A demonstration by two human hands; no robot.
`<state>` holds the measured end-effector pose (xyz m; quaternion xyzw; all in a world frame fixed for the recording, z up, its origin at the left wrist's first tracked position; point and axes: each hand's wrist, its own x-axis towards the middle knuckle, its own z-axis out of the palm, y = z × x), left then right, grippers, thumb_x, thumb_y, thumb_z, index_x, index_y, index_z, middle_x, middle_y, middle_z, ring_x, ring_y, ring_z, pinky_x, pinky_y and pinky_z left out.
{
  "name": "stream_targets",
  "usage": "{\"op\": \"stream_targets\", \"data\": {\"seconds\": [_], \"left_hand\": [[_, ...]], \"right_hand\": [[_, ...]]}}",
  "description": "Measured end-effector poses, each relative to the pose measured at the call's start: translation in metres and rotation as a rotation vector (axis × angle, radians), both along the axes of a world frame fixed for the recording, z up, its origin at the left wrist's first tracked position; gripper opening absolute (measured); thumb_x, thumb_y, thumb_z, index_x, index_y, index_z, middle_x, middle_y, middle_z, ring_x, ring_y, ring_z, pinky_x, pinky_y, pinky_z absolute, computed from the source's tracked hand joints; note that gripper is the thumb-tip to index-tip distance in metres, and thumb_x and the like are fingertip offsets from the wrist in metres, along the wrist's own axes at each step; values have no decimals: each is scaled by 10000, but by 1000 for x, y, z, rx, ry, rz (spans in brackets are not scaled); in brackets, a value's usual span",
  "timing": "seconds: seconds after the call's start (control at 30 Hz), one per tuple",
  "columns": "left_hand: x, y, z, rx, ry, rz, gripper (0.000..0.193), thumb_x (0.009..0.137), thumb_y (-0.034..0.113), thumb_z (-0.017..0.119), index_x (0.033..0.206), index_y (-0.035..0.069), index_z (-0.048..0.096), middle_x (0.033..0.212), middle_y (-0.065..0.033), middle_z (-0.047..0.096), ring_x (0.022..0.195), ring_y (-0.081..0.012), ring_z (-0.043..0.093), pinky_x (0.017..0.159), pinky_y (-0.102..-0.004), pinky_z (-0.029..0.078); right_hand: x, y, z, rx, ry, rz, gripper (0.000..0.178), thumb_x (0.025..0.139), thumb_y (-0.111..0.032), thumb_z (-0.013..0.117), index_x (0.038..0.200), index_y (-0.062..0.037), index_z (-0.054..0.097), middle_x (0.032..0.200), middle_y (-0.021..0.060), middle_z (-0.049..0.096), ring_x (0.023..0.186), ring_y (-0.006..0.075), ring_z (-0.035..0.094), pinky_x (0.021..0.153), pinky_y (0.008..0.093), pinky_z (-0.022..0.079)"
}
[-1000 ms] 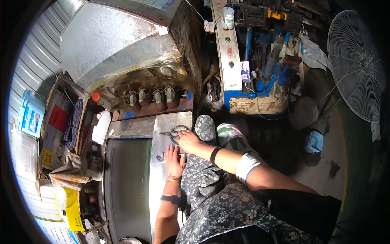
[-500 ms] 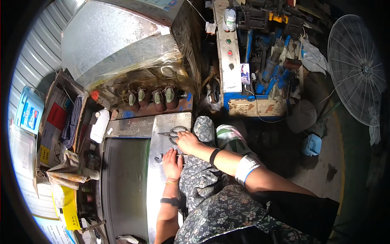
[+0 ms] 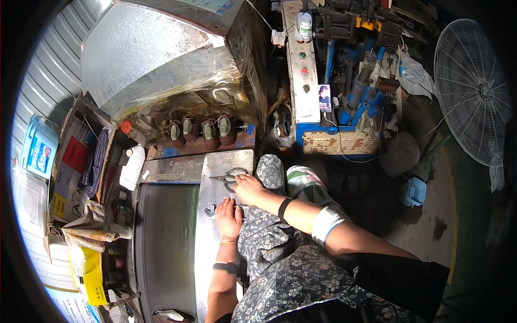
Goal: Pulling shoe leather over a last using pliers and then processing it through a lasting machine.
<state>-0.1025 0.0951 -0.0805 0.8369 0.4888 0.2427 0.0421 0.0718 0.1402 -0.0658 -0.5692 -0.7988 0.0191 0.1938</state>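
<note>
My left hand (image 3: 229,217) lies flat on the pale metal ledge (image 3: 229,159), fingers stretched out and pointing away from me. Beside its fingertips is a small dark metal tool like a wrench (image 3: 210,210), partly hidden by the hand. My right hand (image 3: 251,190) rests at the ledge's right edge, fingers toward the left, holding nothing that I can see. Its fingertips touch or lie right beside the dark handles of a pair of scissors (image 3: 230,177), whose blades point left. A dark conveyor belt (image 3: 167,242) runs left of the ledge.
Several brown shoes (image 3: 210,134) stand under the metal hood (image 3: 156,54) at the belt's far end. Another shoe (image 3: 171,315) shows at the near end. A white bottle (image 3: 132,168) stands left. Right are a blue machine (image 3: 344,126), a blue basket (image 3: 413,191) and a large fan (image 3: 474,91).
The shoe at the belt's near end shows slightly more and lies a little farther up the picture. Both hands and the scissors stay in place.
</note>
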Motion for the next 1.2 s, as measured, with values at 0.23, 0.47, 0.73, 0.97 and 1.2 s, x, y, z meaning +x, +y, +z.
{"op": "stream_targets", "data": {"seconds": [0.23, 0.47, 0.73, 0.97, 1.2], "left_hand": [[0, 0, 0, 14, -12, -7, 349, 898, 232, 591, 1170, 18, 637, 1282, -177, 610, 1208, -351, 543, 1074, -494, 347], [0, -1, 1, 5, -19, -3, 352, 896, 230, 592, 1174, 20, 638, 1285, -175, 610, 1211, -347, 542, 1075, -493, 345], [0, -1, 1, -3, -16, -1, 355, 895, 227, 593, 1180, 20, 636, 1286, -177, 609, 1215, -350, 538, 1084, -490, 339], [0, -1, 2, 12, -25, -7, 350, 896, 226, 594, 1173, 16, 636, 1277, -181, 613, 1207, -358, 542, 1077, -491, 346], [0, -1, 3, 11, -16, -5, 344, 901, 228, 589, 1168, 18, 636, 1275, -180, 613, 1199, -355, 546, 1069, -494, 351]], "right_hand": [[0, -1, 2, -29, 10, 7, 193, 802, -208, 611, 869, -66, 725, 1060, 177, 653, 1060, 301, 605, 945, 413, 450], [1, -2, 6, -45, 9, -5, 198, 780, -236, 644, 864, -73, 718, 1061, 179, 647, 1046, 305, 610, 939, 428, 457], [0, 0, 1, -35, 14, 8, 201, 776, -240, 652, 867, -74, 720, 1065, 178, 648, 1058, 304, 607, 938, 426, 459], [1, -1, 4, -81, -14, 0, 202, 783, -249, 660, 867, -75, 718, 1096, 181, 644, 1076, 301, 600, 943, 426, 456], [0, -2, 5, -61, -7, 9, 221, 790, -265, 675, 891, -75, 725, 1139, 187, 641, 1086, 302, 599, 952, 426, 454]]}}
